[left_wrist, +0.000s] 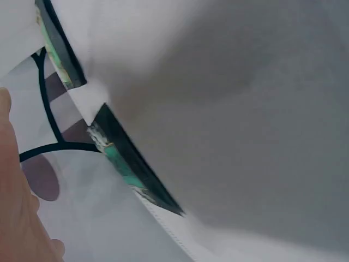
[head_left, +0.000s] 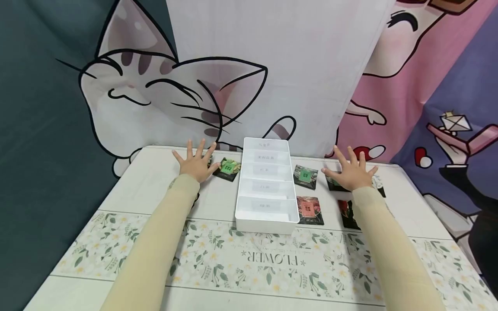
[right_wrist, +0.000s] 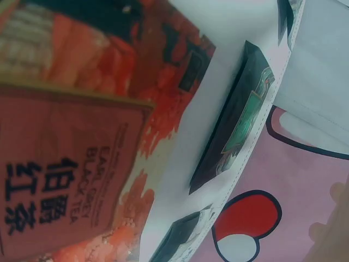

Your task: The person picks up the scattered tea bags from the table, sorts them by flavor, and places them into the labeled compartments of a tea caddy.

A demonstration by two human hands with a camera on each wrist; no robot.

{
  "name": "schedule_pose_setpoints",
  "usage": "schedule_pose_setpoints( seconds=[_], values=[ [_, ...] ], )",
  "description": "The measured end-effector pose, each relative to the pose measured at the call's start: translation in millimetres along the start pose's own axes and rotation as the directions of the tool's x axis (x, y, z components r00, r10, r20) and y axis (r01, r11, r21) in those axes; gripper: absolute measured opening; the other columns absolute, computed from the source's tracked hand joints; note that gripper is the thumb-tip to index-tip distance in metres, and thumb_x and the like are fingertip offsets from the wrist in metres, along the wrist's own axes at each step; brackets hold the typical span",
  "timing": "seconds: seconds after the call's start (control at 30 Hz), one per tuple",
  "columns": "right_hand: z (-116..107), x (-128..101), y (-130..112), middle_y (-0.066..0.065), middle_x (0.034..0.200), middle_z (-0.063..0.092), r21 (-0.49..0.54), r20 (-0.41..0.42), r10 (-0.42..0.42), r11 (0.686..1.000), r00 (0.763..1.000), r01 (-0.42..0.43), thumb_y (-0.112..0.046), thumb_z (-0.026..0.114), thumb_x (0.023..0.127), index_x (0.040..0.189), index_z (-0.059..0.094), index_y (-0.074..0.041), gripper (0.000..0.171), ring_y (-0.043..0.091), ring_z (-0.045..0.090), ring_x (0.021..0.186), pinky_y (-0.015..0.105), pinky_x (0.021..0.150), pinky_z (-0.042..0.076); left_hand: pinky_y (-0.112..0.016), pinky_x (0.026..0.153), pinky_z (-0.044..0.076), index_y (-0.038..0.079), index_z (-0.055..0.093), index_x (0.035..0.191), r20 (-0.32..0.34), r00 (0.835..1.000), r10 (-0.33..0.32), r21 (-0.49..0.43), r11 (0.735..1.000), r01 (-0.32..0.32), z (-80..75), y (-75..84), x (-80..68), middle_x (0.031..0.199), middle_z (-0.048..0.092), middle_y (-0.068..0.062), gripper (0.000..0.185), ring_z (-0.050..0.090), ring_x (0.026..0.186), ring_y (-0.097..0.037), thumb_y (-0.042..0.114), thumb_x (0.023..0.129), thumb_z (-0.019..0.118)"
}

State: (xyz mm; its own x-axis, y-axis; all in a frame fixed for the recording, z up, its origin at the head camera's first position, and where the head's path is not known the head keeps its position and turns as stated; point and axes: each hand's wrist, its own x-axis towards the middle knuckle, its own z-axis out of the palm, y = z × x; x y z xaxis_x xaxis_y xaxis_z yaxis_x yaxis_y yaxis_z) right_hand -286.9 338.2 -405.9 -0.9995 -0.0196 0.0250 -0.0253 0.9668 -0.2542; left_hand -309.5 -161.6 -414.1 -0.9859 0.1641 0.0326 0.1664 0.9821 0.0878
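My left hand (head_left: 196,167) is spread with straight fingers at the back left of the table, holding nothing. By its thumb lies a green-labelled tea packet (head_left: 228,169), and another is partly hidden behind its fingers. The right hand (head_left: 351,173), also spread and holding nothing, overlaps a dark packet (head_left: 335,183) in the head view. A red-labelled packet (head_left: 347,214) lies below it, partly covered by the wrist; up close, the right wrist view shows an Earl Grey black tea packet (right_wrist: 71,180). Between the hands stands a white box (head_left: 266,226) with several labelled compartments.
Right of the box lie a green-labelled packet (head_left: 305,176) and a red-labelled packet (head_left: 310,210). A floral band printed with FLOWER (head_left: 272,258) crosses the white tabletop. Behind the table's back edge hangs a cartoon cat curtain (head_left: 311,77).
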Motion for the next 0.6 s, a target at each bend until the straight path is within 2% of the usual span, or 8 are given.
schedule_pose_setpoints(
  seconds=[0.1,0.27,0.43,0.6],
  values=[
    [0,-1,-1,0.020,0.169,-0.003,0.002,0.002,0.003,1.000,1.000,-0.003,-0.081,0.049,0.087,0.164,0.003,-0.037,0.100,0.058,-0.014,0.146,0.090,0.091,-0.017,-0.084,0.103,-0.013,0.035,0.004,0.164,0.003,1.000,0.018,0.006,1.000,-0.018,-1.0,1.9,-0.6,0.171,-0.004,-0.005,0.077,-0.014,0.152,-0.045,0.063,0.103,0.040],
    [0,-1,-2,0.020,0.169,-0.004,0.004,0.014,0.002,1.000,1.000,-0.002,-0.082,0.048,0.087,0.164,0.002,-0.037,0.101,0.059,-0.014,0.146,0.090,0.090,-0.016,-0.083,0.103,-0.015,0.036,0.001,0.164,0.014,0.999,0.030,-0.024,0.999,-0.030,-5.3,4.8,-2.7,0.171,-0.005,-0.005,0.077,-0.019,0.151,-0.042,0.064,0.103,0.038],
    [-4,-4,-6,0.020,0.169,-0.009,0.017,0.015,-0.004,1.000,1.000,0.004,-0.082,0.048,0.087,0.164,0.001,-0.036,0.101,0.059,-0.016,0.146,0.090,0.089,-0.017,-0.082,0.102,-0.018,0.034,0.003,0.165,-0.009,0.999,0.046,-0.034,0.998,-0.046,-12.0,6.8,-5.3,0.171,-0.004,-0.005,0.077,-0.023,0.151,-0.040,0.064,0.103,0.038],
    [-8,-9,-14,0.020,0.169,-0.007,0.008,0.015,-0.015,1.000,1.000,0.015,-0.081,0.048,0.088,0.164,0.003,-0.035,0.100,0.058,-0.014,0.147,0.091,0.090,-0.016,-0.083,0.102,-0.016,0.035,0.002,0.164,-0.026,0.997,0.068,-0.028,0.997,-0.069,-17.5,10.9,-11.7,0.171,-0.007,-0.004,0.078,-0.023,0.150,-0.040,0.066,0.102,0.037]
  ],
)
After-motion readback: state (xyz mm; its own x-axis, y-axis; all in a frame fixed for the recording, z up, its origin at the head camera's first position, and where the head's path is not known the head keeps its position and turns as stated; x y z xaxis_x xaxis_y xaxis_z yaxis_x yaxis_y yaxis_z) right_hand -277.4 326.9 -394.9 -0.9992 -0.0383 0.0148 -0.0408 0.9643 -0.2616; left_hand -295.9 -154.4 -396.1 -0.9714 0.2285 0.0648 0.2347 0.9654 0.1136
